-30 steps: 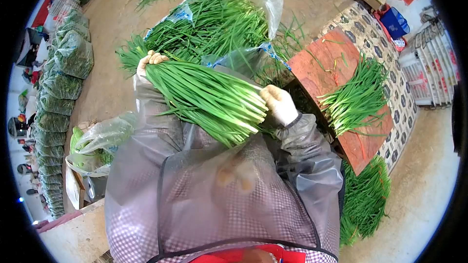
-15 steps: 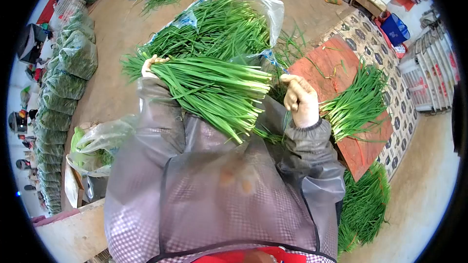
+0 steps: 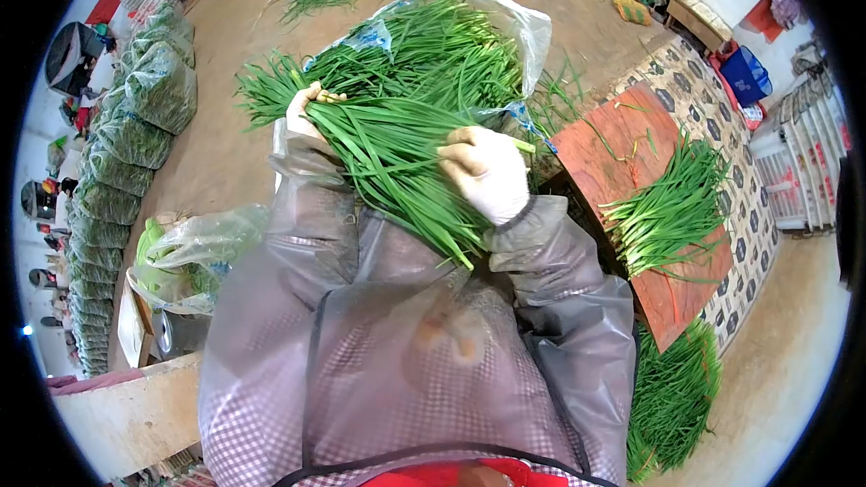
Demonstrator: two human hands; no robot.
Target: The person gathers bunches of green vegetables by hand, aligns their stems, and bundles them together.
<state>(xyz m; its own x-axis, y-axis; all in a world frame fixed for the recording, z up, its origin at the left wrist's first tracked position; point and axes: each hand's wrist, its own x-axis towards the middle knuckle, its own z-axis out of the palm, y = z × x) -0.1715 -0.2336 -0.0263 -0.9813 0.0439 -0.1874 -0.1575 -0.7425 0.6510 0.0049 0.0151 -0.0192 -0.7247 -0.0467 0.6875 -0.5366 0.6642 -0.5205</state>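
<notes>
In the head view, my left hand (image 3: pixel 312 108) is closed around the leafy end of a bunch of long green stalks (image 3: pixel 388 149), held above my lap. My right hand (image 3: pixel 483 171), in a pale glove, lies over the pale-stemmed end of the same bunch, its fingers bent against the stalks; what its fingertips grip is hidden. Just beyond the bunch is a large heap of the same greens (image 3: pixel 433 50) on clear plastic. A smaller pile of stalks (image 3: pixel 672 207) rests on a reddish board (image 3: pixel 631 140) to the right.
Filled plastic bags (image 3: pixel 149 95) line the left wall. An open bag with pale green vegetables (image 3: pixel 194 257) stands at my left. More greens (image 3: pixel 672 397) lie below the board. White crates (image 3: pixel 794 167) and a blue basket (image 3: pixel 744 77) stand at the far right.
My right hand came off the stem end, moved right and has now come back over the bunch. My left hand has kept its hold. The view has shifted slightly.
</notes>
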